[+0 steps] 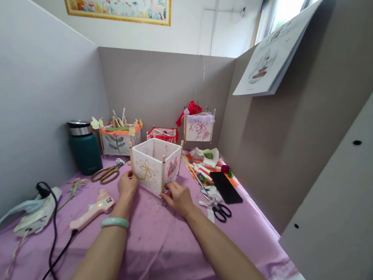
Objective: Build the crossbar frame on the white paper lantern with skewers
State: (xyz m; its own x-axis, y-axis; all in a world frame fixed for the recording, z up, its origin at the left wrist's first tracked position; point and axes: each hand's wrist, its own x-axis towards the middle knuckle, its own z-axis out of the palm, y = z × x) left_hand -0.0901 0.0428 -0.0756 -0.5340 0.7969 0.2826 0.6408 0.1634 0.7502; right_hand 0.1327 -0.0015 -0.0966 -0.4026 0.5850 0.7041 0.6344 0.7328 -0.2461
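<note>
A white open-topped square box (147,171) stands on the table, with a yellow flower drawn on one side, a pink drawing on another and wooden sticks at its corners. My left hand (128,183) is closed on its lower left corner, fingers pinched at the stick. Around the bottom of the front corner, the fingers of my right hand (177,197) are closed too. Below my left hand lies a pink hot glue gun (92,214) with a black cord. Gold-handled scissors (106,174) rest to the left of the box.
A teal bottle (85,148) and decorated boxes (117,143) stand behind. On the right lie black-handled scissors (221,212), a black phone (226,187) and several sticks and pens. A power strip (38,213) with cables is at left. Partition walls (166,79) enclose the purple-covered table.
</note>
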